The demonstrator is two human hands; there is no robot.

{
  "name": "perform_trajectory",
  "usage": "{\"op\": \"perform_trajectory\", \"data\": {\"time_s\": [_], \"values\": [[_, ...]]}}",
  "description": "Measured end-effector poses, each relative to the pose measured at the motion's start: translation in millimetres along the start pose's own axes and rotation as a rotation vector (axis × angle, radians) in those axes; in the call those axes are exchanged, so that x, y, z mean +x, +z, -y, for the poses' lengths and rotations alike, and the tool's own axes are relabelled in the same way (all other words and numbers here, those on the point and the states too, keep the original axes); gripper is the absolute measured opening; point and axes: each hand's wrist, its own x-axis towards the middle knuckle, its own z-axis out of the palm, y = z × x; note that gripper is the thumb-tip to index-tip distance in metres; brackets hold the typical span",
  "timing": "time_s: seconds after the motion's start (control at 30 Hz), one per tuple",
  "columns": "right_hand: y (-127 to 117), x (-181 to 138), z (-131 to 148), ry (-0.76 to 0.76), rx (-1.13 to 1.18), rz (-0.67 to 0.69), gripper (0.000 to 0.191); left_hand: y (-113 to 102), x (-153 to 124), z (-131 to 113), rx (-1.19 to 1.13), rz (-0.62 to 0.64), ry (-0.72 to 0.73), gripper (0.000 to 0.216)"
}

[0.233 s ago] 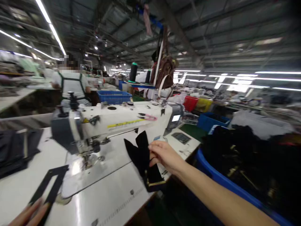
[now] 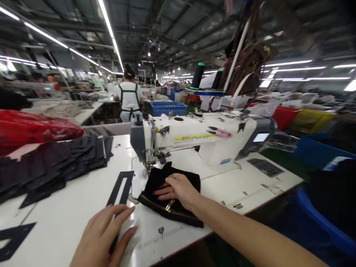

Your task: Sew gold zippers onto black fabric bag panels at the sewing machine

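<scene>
A black cloth piece [image 2: 155,180] with a brass zipper lies on the machine bed, its far edge close to the needle area of the white sewing machine [image 2: 189,139]. My right hand [image 2: 178,191] rests on top of the cloth with its fingers stretched out over it, above the gold zipper pull [image 2: 169,205]. At the lower left, my left hand [image 2: 102,237] is open, thumb and fingers apart, holding nothing I can see. Just beyond it lies a dark frame-shaped piece [image 2: 115,191] with a long slot, partly hidden by the hand.
Overlapping dark slotted pieces [image 2: 66,163] cover the table's left side, beside a red plastic bag [image 2: 36,126]. Pink-handled thread snips [image 2: 222,132] lie on the machine arm. A blue tub [image 2: 319,218] stands at the right. A person [image 2: 130,96] is farther back.
The view has swung left. My right hand has carried the black cloth to the needle area and laid it flat, its grip loosening. My left hand has come off the frame-shaped piece.
</scene>
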Motion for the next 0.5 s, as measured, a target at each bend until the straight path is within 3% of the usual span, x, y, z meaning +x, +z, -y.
{"op": "perform_trajectory", "data": {"time_s": [0.07,0.2,0.27,0.4,0.5], "values": [[3,1,-2,-0.036,-0.046,0.025,0.01,3,13,-14,-0.029,0.065,0.071,0.021],[-13,-19,7,-0.175,-0.239,0.067,0.01,18,38,-28,-0.077,0.23,0.123,0.024],[-25,-37,9,-0.309,-0.504,0.04,0.005,22,46,-29,-0.093,0.298,0.145,0.02],[-40,-67,-6,-0.541,-1.203,-0.056,0.015,29,66,-26,-0.112,0.345,0.232,0.02],[-46,-69,-19,-0.657,-1.362,-0.017,0.011,37,81,-23,-0.133,0.424,0.369,0.015]]}}
